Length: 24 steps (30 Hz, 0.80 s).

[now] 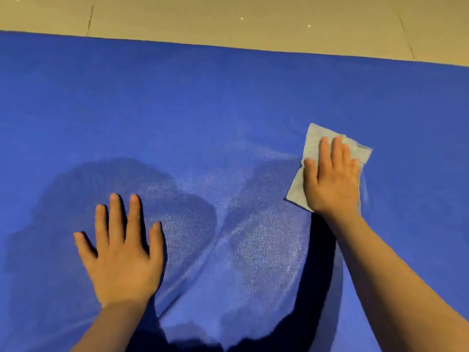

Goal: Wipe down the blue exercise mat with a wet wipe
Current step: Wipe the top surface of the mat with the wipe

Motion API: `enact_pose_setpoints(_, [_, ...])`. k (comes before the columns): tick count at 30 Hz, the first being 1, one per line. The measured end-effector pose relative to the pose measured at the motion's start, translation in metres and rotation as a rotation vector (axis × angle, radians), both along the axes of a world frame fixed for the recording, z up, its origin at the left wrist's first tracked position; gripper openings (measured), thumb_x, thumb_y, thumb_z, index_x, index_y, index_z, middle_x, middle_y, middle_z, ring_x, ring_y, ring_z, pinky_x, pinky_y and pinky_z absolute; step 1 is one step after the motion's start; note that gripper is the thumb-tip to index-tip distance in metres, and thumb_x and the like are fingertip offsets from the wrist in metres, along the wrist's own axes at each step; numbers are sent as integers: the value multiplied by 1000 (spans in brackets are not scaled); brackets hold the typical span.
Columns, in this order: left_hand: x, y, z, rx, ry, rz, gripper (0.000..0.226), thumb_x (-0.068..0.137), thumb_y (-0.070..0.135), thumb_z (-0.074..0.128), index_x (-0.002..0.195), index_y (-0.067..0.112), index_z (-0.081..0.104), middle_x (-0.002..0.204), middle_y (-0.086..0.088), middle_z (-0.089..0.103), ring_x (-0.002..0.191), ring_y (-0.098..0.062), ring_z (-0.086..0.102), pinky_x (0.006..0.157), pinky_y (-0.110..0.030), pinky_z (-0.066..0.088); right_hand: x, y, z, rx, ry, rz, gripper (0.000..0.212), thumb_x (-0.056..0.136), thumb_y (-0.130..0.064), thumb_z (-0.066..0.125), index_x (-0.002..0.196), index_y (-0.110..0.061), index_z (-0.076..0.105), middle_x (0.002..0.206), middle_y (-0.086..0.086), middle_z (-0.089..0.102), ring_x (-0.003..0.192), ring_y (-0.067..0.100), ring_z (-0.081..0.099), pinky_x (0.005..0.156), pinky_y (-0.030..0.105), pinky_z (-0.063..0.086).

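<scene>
The blue exercise mat [228, 102] fills most of the view, its far edge running across the top. A pale grey wet wipe [313, 143] lies flat on the mat at the right. My right hand [332, 179] presses down on the wipe with straight, spread fingers and covers its middle. My left hand [121, 252] rests flat on the mat at the lower left, fingers spread, holding nothing. Shiny damp streaks curve across the mat between the two hands.
Beige tiled floor [253, 19] lies beyond the mat's far edge. Dark shadows of my head and arms fall on the mat around and below the hands.
</scene>
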<state>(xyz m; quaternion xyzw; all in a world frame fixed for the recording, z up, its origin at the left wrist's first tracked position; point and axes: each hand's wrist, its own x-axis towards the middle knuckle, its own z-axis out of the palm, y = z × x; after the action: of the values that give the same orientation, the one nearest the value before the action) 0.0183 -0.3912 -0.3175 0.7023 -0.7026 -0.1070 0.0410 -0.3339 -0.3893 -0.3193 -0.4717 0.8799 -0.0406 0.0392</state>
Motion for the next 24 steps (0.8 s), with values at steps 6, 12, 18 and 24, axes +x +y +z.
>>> enact_pose_setpoints(6, [-2, -3, -3, -91, -12, 0, 64, 92, 46, 33, 147, 15, 45, 157, -13, 33, 147, -32, 24, 112, -63, 13, 105, -102, -11, -74, -46, -54, 70, 95, -40, 7, 154, -6, 21, 161, 16, 17, 149, 35, 15, 118, 50, 6])
enact_pose_setpoints(12, [0, -5, -9, -210, -43, -25, 62, 90, 41, 36, 142, 10, 48, 152, -18, 40, 141, -36, 32, 108, -65, 19, 217, -142, -5, -28, -116, 826, 66, 96, -35, 4, 154, -10, 24, 162, 9, 21, 150, 26, 14, 122, 44, 7])
enact_pose_setpoints(18, [-1, -6, -6, -192, -46, -22, 63, 87, 42, 38, 144, 16, 44, 152, -16, 41, 142, -34, 30, 109, -63, 19, 29, -152, -1, -68, -82, 312, 76, 97, -53, 28, 153, -2, 25, 160, 20, 19, 148, 33, 19, 118, 47, 11])
enact_pose_setpoints(24, [-3, -8, -5, -214, -80, -30, 61, 89, 41, 38, 144, 16, 44, 152, -15, 41, 141, -34, 34, 110, -64, 21, 45, -202, 12, -10, -37, -212, 63, 105, -34, 16, 152, 8, 9, 160, 24, 9, 149, 33, 9, 120, 44, 3])
